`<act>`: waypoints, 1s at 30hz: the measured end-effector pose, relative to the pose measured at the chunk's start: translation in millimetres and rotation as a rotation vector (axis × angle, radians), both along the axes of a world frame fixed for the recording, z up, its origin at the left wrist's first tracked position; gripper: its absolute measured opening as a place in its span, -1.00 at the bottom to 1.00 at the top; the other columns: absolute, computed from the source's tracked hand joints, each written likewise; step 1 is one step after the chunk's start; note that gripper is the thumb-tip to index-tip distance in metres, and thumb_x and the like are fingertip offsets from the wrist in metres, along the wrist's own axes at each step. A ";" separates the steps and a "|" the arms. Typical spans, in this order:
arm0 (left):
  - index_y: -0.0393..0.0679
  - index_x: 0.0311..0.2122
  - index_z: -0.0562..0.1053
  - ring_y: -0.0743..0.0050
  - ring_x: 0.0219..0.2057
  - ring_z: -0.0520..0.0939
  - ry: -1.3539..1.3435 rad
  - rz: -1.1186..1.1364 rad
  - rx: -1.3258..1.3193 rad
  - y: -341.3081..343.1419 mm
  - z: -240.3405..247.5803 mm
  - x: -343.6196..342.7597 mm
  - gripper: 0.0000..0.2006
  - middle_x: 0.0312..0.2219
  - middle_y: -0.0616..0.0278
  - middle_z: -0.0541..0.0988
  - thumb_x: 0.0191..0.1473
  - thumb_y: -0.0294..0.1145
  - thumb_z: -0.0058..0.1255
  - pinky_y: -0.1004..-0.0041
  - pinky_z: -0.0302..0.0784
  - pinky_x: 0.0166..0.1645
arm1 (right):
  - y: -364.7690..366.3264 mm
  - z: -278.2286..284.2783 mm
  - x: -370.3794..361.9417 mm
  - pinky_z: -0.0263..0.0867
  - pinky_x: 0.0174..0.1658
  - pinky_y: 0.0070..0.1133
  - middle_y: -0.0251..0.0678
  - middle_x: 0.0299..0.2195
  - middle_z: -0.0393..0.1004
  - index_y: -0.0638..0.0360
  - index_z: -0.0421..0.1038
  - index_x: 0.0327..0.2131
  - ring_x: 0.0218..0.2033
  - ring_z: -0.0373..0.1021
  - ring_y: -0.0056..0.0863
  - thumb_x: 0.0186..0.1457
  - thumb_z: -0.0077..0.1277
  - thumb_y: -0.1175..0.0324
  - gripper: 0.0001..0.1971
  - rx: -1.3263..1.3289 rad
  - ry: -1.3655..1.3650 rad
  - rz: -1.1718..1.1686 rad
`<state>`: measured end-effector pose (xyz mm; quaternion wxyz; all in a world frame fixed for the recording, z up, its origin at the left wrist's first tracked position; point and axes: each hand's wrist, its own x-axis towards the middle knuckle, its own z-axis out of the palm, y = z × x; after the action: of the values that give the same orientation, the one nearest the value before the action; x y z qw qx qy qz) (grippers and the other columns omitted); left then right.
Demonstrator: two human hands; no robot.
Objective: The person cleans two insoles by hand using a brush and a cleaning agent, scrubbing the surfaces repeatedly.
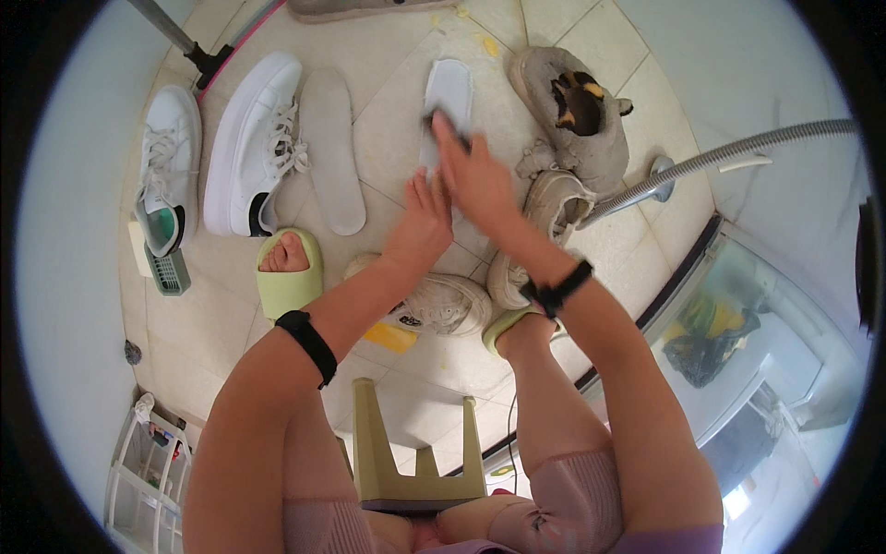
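A white insole [451,85] lies lengthwise on the tiled floor ahead of me. My right hand [480,185] is closed around a dark, blurred brush-like tool [460,138], which rests on the insole. Fingers of my left hand [420,222] stretch flat onto the insole's near end, beside the right wrist. To the left is a greyish insole [332,152], lying flat and apart from both hands. Below my hands sits a worn beige sneaker [448,305], partly covered by my left forearm. Another beige sneaker [554,222] stands just right of my right hand.
Two white sneakers [251,148] stand at the left near a green basket [169,272]. A grey plush slipper [581,120] is at the far right. A metal hose [720,157] reaches in from the right wall. A stool [415,480] stands beneath me; a squeegee [205,63] leans far left.
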<state>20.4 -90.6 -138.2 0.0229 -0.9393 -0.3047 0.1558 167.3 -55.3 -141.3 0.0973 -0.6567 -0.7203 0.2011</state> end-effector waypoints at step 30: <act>-0.46 0.15 0.37 -0.51 0.09 0.44 0.029 -0.054 0.034 -4.6 8.2 14.9 -0.51 0.16 -0.49 0.30 0.13 -0.42 -0.11 -0.14 0.38 0.16 | 30.9 9.9 17.3 0.44 -0.40 -0.19 -0.05 -0.26 0.41 -0.55 0.12 0.29 -0.45 0.51 -0.01 0.31 -0.15 0.06 -0.51 -0.108 -0.052 0.053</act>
<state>35.3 -95.3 -130.0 0.0474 -0.9443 -0.2815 0.1637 184.6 -24.4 -131.4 0.0377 -0.6466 -0.7279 0.2250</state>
